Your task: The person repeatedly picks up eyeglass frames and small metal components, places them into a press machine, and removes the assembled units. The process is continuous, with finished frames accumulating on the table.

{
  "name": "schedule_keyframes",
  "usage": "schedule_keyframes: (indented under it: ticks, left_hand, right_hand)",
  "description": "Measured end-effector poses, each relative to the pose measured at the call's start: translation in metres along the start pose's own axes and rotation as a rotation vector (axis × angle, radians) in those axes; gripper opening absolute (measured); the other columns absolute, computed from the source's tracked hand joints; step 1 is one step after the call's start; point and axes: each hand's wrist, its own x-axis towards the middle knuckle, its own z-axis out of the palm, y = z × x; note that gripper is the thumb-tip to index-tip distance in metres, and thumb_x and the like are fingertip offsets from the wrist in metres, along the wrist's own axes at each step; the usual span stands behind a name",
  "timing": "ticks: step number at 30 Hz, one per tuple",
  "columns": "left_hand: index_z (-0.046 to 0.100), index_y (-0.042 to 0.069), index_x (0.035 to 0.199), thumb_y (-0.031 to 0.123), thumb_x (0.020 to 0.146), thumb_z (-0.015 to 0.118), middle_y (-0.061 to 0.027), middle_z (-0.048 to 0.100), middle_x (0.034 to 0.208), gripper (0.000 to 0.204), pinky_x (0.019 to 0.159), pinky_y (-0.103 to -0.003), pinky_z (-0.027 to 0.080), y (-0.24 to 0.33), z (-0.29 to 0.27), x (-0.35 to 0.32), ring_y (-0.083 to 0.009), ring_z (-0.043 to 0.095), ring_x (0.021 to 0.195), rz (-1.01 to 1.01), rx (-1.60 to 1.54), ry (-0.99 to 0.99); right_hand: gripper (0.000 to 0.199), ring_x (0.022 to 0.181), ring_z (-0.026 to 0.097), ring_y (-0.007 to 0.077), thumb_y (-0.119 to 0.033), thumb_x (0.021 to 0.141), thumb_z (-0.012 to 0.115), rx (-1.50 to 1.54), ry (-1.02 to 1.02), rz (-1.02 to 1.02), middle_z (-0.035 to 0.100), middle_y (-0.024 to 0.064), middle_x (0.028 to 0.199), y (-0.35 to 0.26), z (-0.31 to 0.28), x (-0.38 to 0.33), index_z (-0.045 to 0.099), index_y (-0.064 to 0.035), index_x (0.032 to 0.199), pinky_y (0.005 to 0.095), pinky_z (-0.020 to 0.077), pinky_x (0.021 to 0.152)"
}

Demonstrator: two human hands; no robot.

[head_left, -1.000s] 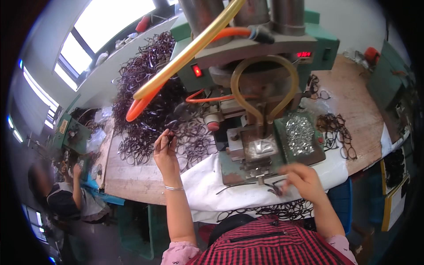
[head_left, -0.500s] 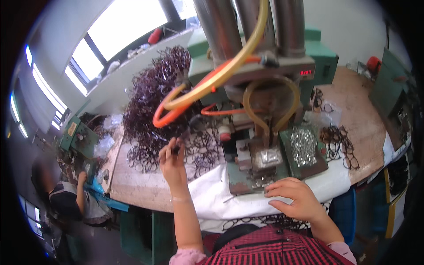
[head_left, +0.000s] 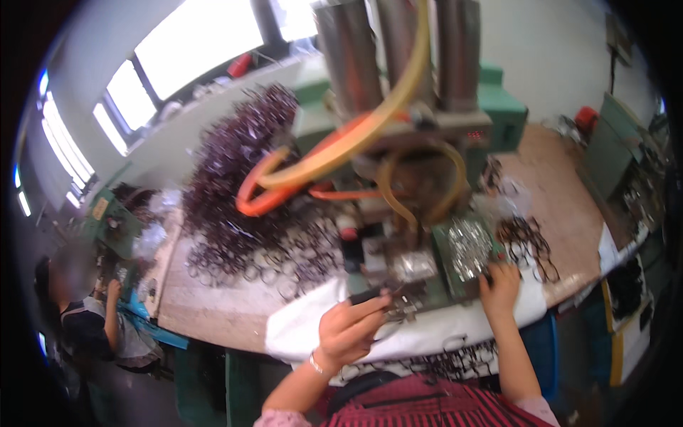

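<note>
My left hand (head_left: pixel 350 329) is at the near edge of the press, its fingers pinched on a dark eyeglass frame (head_left: pixel 366 294) that is blurred and partly covered by the fingers. Beside it sits the press's small metal fixture (head_left: pixel 405 307), with a shiny clear-wrapped block (head_left: pixel 414 266) just behind. To the right, my right hand (head_left: pixel 502 290) has its fingers curled together at the near right corner of a green tray (head_left: pixel 442 265) heaped with small silvery metal parts (head_left: pixel 469 245). Whatever those fingertips hold is too small to make out.
The green press (head_left: pixel 505 114) with its steel cylinders (head_left: pixel 455 57) and yellow hose (head_left: pixel 370 139) towers ahead. Left of it rises a big pile of dark eyeglass frames (head_left: pixel 238 153). More frames (head_left: pixel 530 242) lie at right. A co-worker (head_left: pixel 89 324) sits far left.
My left hand has come from the frame pile rightward to the press fixture, bringing the dark frame. My right hand has moved from the press's front edge to the parts tray, its fingers curling.
</note>
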Motion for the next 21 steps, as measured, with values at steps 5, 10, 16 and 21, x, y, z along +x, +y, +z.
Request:
schedule_keyframes:
  ticks: [5,10,16,21]
  left_hand:
    - [0.064,0.006,0.085,0.004,0.073,0.071,-0.0097,0.069,0.109,0.014,0.083,-0.035,0.061,0.003,0.047,0.027,-0.0225,0.066,0.089,0.331,0.158,-0.172]
    - [0.065,0.007,0.088,0.004,0.072,0.076,-0.0072,0.072,0.104,0.02,0.067,-0.03,0.058,0.002,0.047,0.037,-0.0183,0.065,0.075,0.31,0.136,-0.246]
    - [0.064,0.009,0.091,0.006,0.071,0.077,-0.0062,0.073,0.104,0.024,0.066,-0.03,0.057,-0.006,0.049,0.033,-0.0169,0.062,0.069,0.343,0.123,-0.231]
    - [0.064,0.008,0.089,0.005,0.071,0.076,-0.0068,0.073,0.104,0.022,0.066,-0.03,0.057,-0.008,0.051,0.032,-0.0169,0.062,0.067,0.329,0.087,-0.181]
  right_hand:
    - [0.011,0.091,0.059,0.0328,-0.013,0.076,0.072,0.015,0.031,0.007,0.065,0.0098,0.087,-0.025,0.035,0.025,0.067,-0.0066,0.083,0.0444,0.0481,0.079]
    - [0.009,0.086,0.059,0.0327,-0.012,0.08,0.07,0.176,0.039,0.023,0.064,0.0097,0.084,-0.027,0.021,0.036,0.064,-0.006,0.084,0.0445,0.0467,0.075]
    - [0.008,0.086,0.061,0.0326,-0.012,0.083,0.066,0.211,0.024,0.039,0.065,0.0106,0.088,-0.025,0.019,0.055,0.066,-0.0066,0.089,0.0415,0.0483,0.075]
    - [0.019,0.119,0.054,0.0304,-0.013,0.074,0.072,0.007,-0.108,-0.316,0.063,0.0051,0.118,-0.046,0.038,0.052,0.069,-0.0128,0.093,0.0453,0.049,0.08]
